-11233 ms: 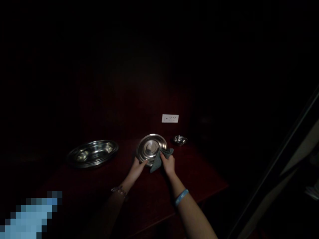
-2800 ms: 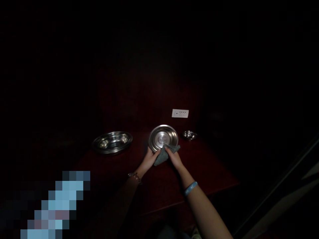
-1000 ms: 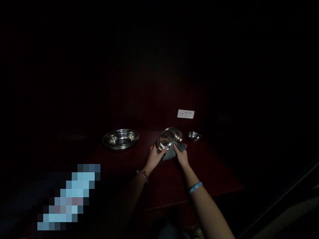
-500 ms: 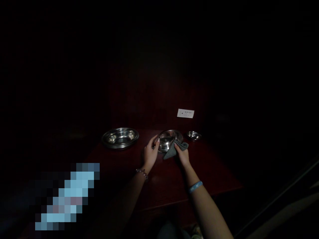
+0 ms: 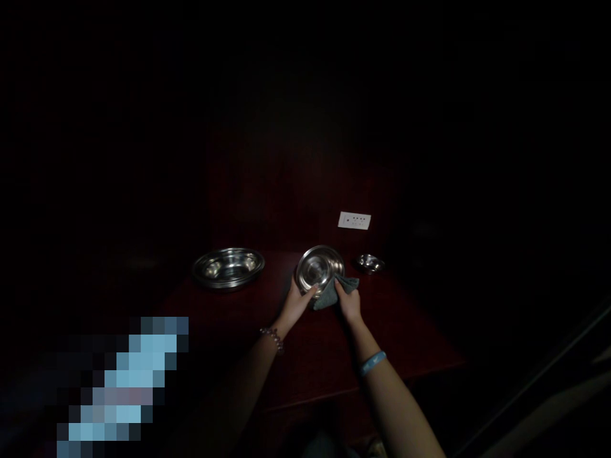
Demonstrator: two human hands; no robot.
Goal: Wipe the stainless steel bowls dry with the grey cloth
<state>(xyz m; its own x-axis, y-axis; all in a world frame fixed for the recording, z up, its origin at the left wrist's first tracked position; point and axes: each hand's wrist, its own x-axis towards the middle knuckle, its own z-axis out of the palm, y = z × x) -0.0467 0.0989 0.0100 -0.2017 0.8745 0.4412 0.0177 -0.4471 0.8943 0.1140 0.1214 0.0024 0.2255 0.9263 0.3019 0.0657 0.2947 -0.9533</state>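
Observation:
A shiny metal bowl is tilted so its inside faces me. My left hand grips its lower left rim, thumb on the inside and fingers behind. At the lower right rim, my right hand pinches a grey-green cloth against the bowl. Part of the cloth sticks out to the right over the fingers. To the left on the dark red table sit wide metal basins, which look stacked. A small metal bowl rests to the right of my hands.
A white socket panel is on the dark red wall behind the table. The table's front edge runs close to me. A blurred-out bright patch lies at lower left. Deep shadow hides the surroundings.
The held bowl has tipped up, so more of its inside faces me. My left thumb has shifted lower along its rim, while the cloth stays at the lower right side.

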